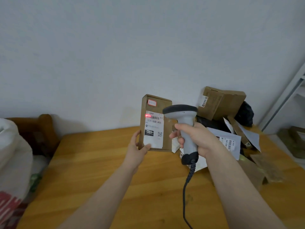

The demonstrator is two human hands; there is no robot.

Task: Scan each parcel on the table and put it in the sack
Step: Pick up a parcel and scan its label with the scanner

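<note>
Above the table (pixel 102 162), left hand (pixel 137 146) grips an upright parcel (pixel 155 123), right hand (pixel 196 138) clasps the scanner (pixel 183 116)

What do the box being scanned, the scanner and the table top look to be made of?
Box: brown cardboard, matte, with folded flap edges and a white paper label stuck on.
Scanner: seemingly moulded plastic, with a smooth light-grey handle and a darker head, little shine.
Table: wood or a wood-look laminate. It shows orange-brown grain streaks with a faint sheen, so I can't tell which.
</note>
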